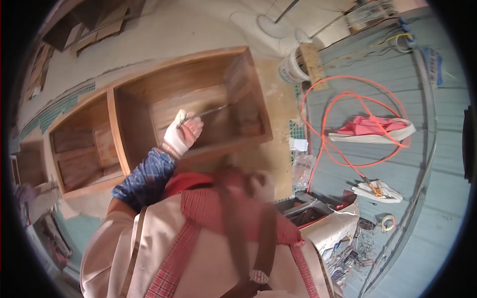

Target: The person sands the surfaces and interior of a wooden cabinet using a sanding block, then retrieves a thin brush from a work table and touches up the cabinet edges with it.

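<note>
My left hand (184,133), in a white glove that leaves the fingers bare, is over the larger compartment of a reddish-brown wooden cabinet (118,136). The palm faces up and the fingers are curled. Between thumb and fingers is a thin, dark, stick-like tool (211,111) that points toward the compartment's right wall; blur hides its exact kind. A blue checked sleeve (149,171) covers that forearm. My right hand cannot be made out. A pale, blurred shape (263,187) beside my red-clad waist is too smeared to name.
Right of the cabinet stand a white bucket (292,68) and a wooden board (312,67). An orange cable (325,111) loops over the grey-blue surface, around a pink and white cloth (372,129). Nearer lie a white glove (390,192), a tape roll (388,223) and a box (325,231).
</note>
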Motion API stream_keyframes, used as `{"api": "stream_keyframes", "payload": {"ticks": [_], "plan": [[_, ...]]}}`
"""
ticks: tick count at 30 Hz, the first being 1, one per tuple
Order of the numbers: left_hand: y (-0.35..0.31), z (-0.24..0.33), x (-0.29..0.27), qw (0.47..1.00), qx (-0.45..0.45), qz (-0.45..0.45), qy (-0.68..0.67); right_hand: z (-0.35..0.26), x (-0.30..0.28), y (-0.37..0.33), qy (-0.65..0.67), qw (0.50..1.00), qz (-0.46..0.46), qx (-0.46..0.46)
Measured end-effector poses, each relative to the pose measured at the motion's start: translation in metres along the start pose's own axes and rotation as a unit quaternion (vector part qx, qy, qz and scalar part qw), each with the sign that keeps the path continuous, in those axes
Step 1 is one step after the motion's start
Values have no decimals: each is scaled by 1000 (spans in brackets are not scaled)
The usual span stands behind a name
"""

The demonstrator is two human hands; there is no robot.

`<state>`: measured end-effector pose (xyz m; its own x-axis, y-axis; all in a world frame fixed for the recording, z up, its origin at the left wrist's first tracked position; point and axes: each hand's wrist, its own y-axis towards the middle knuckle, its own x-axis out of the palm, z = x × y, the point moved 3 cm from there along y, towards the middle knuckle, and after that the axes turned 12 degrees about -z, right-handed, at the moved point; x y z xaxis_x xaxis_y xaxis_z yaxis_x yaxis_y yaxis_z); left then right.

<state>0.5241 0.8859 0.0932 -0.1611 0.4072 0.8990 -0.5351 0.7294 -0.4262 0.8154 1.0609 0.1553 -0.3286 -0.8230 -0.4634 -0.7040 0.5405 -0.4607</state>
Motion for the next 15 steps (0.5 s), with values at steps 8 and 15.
{"api": "stream_keyframes", "payload": {"ticks": [8, 15], "plan": [[86, -96, 8, 997, 45, 48, -29, 55, -86, 155, -246, 939, 5, -239], [165, -122, -64, 986, -9, -94, -136, 68, -45, 191, -332, 902, -45, -273]]}}
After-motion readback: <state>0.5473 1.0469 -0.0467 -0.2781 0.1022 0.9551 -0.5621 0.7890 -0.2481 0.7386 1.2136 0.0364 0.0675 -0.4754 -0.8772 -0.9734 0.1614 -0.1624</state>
